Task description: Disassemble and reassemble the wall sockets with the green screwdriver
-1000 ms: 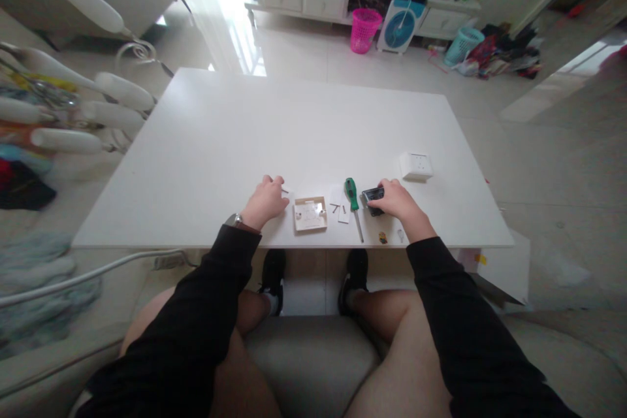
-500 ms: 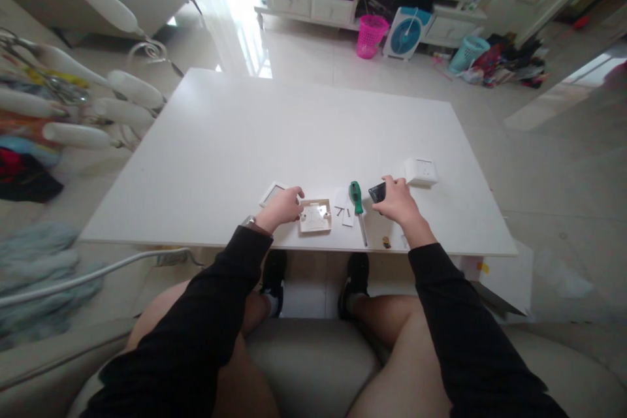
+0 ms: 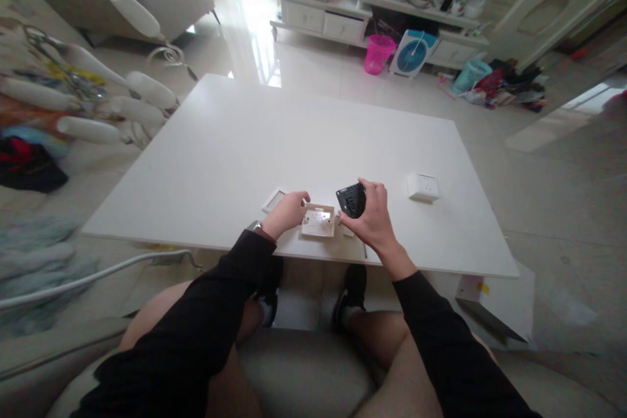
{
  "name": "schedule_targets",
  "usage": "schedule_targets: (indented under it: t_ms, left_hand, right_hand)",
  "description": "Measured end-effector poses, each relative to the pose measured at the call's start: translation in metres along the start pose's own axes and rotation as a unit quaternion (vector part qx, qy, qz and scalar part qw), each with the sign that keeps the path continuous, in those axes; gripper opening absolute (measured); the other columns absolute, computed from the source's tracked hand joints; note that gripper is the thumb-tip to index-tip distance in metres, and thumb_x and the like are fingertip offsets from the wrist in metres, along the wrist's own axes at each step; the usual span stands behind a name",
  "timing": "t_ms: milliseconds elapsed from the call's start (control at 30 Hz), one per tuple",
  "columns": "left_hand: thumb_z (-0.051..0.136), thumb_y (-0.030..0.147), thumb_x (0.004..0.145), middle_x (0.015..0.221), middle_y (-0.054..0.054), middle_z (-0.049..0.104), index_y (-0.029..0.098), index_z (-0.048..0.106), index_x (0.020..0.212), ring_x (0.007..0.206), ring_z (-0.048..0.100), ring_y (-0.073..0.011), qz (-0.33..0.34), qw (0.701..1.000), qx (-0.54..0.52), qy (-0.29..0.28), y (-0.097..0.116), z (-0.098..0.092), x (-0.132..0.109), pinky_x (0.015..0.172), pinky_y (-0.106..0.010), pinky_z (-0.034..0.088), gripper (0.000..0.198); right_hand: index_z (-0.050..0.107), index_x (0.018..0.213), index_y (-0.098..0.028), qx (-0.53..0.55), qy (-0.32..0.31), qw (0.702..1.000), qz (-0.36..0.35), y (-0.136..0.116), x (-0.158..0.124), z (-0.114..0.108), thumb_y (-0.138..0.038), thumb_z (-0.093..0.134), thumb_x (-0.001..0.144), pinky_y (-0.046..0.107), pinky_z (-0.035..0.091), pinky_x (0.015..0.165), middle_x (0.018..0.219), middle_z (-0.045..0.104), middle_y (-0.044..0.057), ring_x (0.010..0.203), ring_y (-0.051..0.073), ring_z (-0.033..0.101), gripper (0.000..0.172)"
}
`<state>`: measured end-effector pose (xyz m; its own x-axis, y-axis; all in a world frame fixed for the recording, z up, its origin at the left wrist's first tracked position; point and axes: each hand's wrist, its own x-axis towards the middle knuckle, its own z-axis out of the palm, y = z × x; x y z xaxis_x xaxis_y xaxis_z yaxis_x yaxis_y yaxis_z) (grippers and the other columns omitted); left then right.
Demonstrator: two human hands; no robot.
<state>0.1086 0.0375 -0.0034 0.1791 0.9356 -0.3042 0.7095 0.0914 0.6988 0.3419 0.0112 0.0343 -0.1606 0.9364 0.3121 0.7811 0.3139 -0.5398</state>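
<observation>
My right hand (image 3: pixel 369 212) grips a black square wall-socket module (image 3: pixel 351 200) by its edges, tilted above the table, its moulded side showing. At the left wall of a shallow white mounting box (image 3: pixel 318 223), my left hand (image 3: pixel 292 209) has its fingers curled and pinched on the rim. The box lies flat with its hollow side up. Partly behind my left hand is a white square frame (image 3: pixel 272 198). Beneath my right hand a screwdriver is mostly hidden; only its shaft (image 3: pixel 365 251) shows near the table's front edge.
A white boxed socket (image 3: pixel 424 187) stands on the right of the white table (image 3: pixel 294 137). A lamp with several white tube shades (image 3: pixel 137 13) leans in at the left. Beyond the table are a pink basket (image 3: pixel 378 54) and a blue-and-white fan (image 3: pixel 412 53).
My right hand has moved left with the black module, toward the mounting box, now covering the screwdriver's handle and the screws. My left hand stays at the box. The view has tilted up slightly.
</observation>
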Motion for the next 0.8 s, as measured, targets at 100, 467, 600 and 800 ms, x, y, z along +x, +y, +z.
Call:
schedule_targets:
  t_ms: [100,467,600,800]
  left_hand:
    - [0.056,0.007,0.086,0.103,-0.012,0.073,0.015,0.071,0.105,0.089,0.071,-0.0215,0.045,0.997,0.025,0.059,0.003,-0.002,0.000,0.089,-0.034,0.054,0.026]
    - [0.075,0.034,0.083,0.091,-0.004,0.069,0.015,0.066,0.097,0.082,0.073,-0.0170,0.112,0.898,-0.414,-0.093,0.039,-0.008,-0.010,0.072,-0.030,0.062,0.024]
    - [0.077,0.033,0.083,0.088,-0.002,0.067,0.015,0.065,0.091,0.073,0.069,-0.0125,0.084,0.902,-0.423,-0.041,0.034,-0.005,-0.006,0.067,-0.027,0.061,0.023]
    - [0.073,0.031,0.085,0.083,-0.001,0.064,0.014,0.065,0.088,0.069,0.064,-0.0109,0.050,0.907,-0.419,-0.004,0.034,-0.009,-0.003,0.058,-0.022,0.056,0.019]
  right_hand:
    - [0.042,0.147,-0.021,0.010,0.018,1.000,-0.015,-0.004,-0.002,0.002,-0.034,0.078,0.077,0.057,0.044,0.115,0.132,0.047,0.015,0.128,0.035,0.048,0.080]
    - [0.038,0.153,-0.022,0.044,0.033,0.998,-0.002,-0.007,-0.007,0.018,-0.047,0.081,0.082,0.058,0.045,0.116,0.134,0.046,0.016,0.131,0.035,0.048,0.086]
    - [0.038,0.154,-0.022,0.083,0.017,0.996,-0.003,-0.003,-0.008,0.022,-0.046,0.085,0.078,0.060,0.043,0.120,0.140,0.043,0.017,0.139,0.035,0.046,0.092]
    - [0.036,0.157,-0.025,0.101,-0.025,0.994,-0.041,-0.001,-0.006,0.022,-0.041,0.091,0.073,0.060,0.045,0.120,0.149,0.041,0.018,0.146,0.035,0.043,0.102]
